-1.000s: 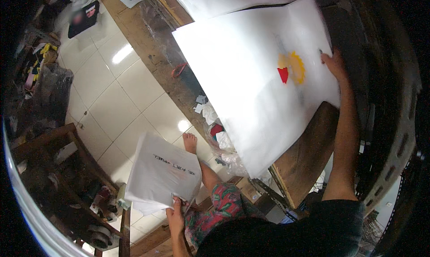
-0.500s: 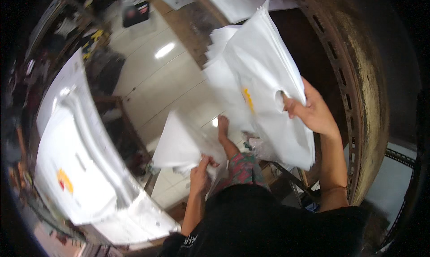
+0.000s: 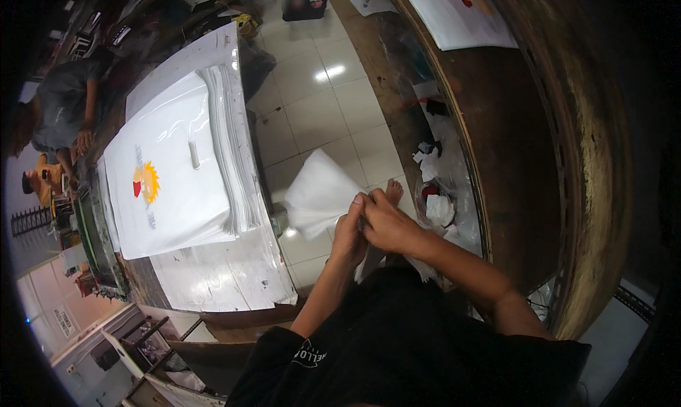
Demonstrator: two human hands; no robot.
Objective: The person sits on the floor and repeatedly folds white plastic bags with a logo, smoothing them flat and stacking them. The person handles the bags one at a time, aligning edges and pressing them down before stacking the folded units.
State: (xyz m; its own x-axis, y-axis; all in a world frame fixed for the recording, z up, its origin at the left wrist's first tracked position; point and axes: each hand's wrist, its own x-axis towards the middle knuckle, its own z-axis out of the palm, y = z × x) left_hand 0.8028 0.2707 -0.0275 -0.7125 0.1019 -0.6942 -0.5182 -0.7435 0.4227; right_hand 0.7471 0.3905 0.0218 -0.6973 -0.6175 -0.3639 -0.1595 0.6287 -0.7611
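Note:
A bunched bundle of white bags [image 3: 319, 195] hangs in front of my body, its broad end fanning away over the tiled floor. My left hand [image 3: 347, 234] is closed round its near, gathered end. Pressed against it, my right hand [image 3: 389, 224] is closed on the same gathered end. White material also shows below my wrists, partly hidden by my arms. To the left lies a thick stack of flat white bags [image 3: 170, 215], with a cut-out handle slot and a yellow and red print on the top one.
The stack rests on a white-covered table [image 3: 227, 283]. At right stands a dark brown wooden table [image 3: 505, 151] with more white printed bags [image 3: 461, 13] at its far end. Crumpled plastic [image 3: 440, 210] lies on a lower surface beside it. Two people work at far left.
My right hand has come in from the right to meet my left hand. The spread stack of bags it held no longer shows there. The view has turned, bringing the left table closer to centre.

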